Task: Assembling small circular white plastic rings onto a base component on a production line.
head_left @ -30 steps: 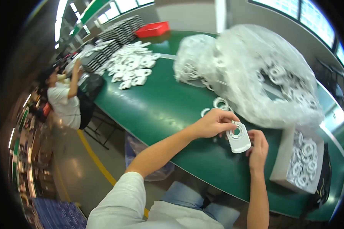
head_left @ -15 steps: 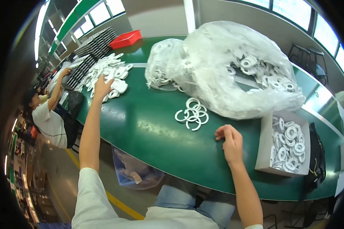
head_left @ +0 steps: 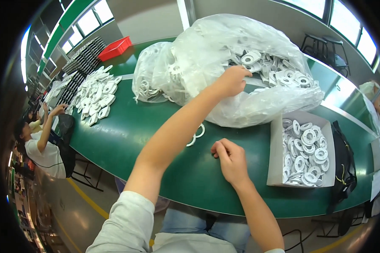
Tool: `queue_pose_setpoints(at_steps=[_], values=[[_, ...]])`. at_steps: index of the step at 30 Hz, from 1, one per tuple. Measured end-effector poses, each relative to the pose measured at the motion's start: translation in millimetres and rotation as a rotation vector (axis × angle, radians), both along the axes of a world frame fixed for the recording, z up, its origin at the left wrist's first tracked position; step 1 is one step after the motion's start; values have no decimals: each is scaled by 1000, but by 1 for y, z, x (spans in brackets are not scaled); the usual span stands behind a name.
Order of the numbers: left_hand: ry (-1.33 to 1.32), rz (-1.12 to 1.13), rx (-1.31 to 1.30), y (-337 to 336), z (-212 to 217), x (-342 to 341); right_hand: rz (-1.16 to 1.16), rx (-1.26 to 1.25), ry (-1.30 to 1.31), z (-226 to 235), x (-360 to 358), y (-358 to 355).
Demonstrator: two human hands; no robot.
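My left hand [head_left: 231, 80] reaches far across the green table [head_left: 156, 139] to the mouth of a big clear plastic bag [head_left: 223, 50] full of white plastic parts. Its fingers curl in among the plastic, and what they hold is hidden. My right hand [head_left: 230, 159] rests on the table near the front edge, fingers curled, nothing visible in it. A few white rings [head_left: 197, 134] lie on the table, partly behind my left forearm. A grey cardboard box [head_left: 276, 156] of white rings stands just right of my right hand.
A spread of white flat parts [head_left: 98, 92] covers the table's left end, with stacked black trays [head_left: 85, 57] and a red bin [head_left: 116, 48] beyond. A seated person [head_left: 42, 147] works at the left. A black bag [head_left: 344, 162] hangs at the right edge.
My left hand set the white part on the far-left spread, then swung right to the plastic bag. My right hand let go of the part and stays on the table.
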State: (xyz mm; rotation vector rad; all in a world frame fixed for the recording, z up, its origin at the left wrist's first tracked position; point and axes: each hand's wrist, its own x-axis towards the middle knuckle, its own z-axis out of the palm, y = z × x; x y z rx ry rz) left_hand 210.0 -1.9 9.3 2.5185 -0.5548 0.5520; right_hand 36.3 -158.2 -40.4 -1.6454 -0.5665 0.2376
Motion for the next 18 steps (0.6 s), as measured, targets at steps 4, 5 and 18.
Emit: queue_pose_setpoints(at_steps=[4, 5, 18], values=[[93, 231, 414, -20, -15, 38, -26, -36, -68, -3, 0, -2], [88, 224, 407, -24, -14, 44, -34, -55, -75, -2, 2, -4], [232, 145, -419, 12, 45, -44, -37, 55, 5, -7, 6, -2]])
